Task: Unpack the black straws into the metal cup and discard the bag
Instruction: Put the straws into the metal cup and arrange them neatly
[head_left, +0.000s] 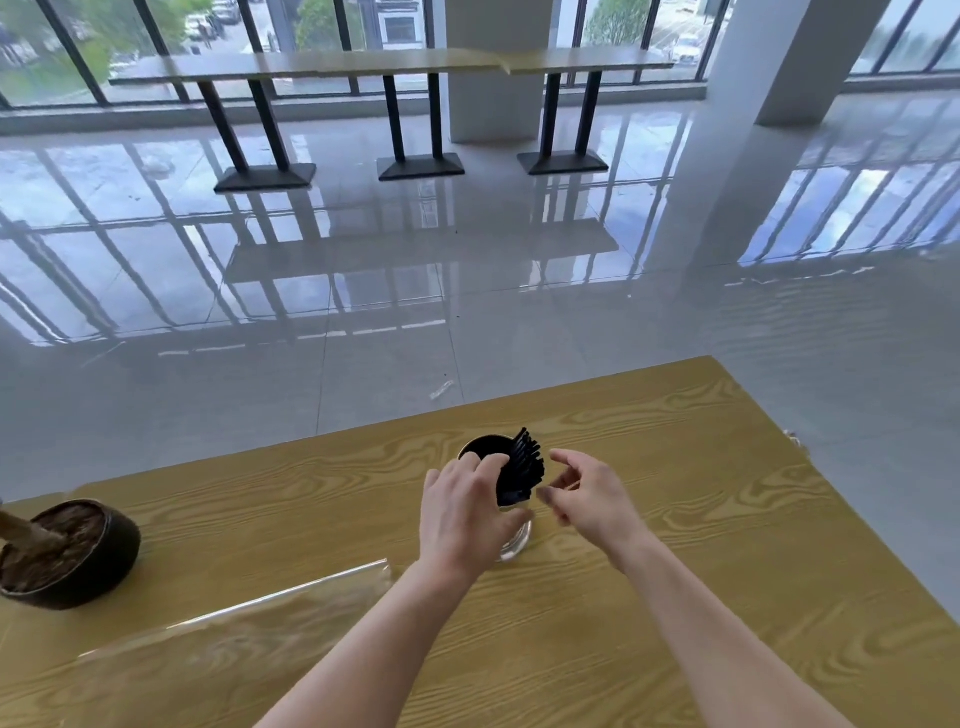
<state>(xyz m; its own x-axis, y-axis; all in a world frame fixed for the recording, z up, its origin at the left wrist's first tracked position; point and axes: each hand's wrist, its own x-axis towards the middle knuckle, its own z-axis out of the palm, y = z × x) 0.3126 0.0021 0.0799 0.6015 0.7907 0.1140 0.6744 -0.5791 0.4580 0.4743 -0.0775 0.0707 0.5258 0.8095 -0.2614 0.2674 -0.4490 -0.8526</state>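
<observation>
A bundle of black straws (522, 467) stands in the metal cup (514, 543) on the wooden table, leaning to the right against the rim. My left hand (460, 512) lies over the cup's near left side, fingers touching the straws and the rim. My right hand (589, 493) hovers just right of the straws, fingers apart and holding nothing. The clear plastic bag (234, 639) lies flat on the table at the near left, apart from both hands.
A dark round plant pot (72, 553) with soil stands at the table's left edge. The table's far edge (519, 402) runs just behind the cup; glossy floor and long bar tables (363, 65) lie beyond.
</observation>
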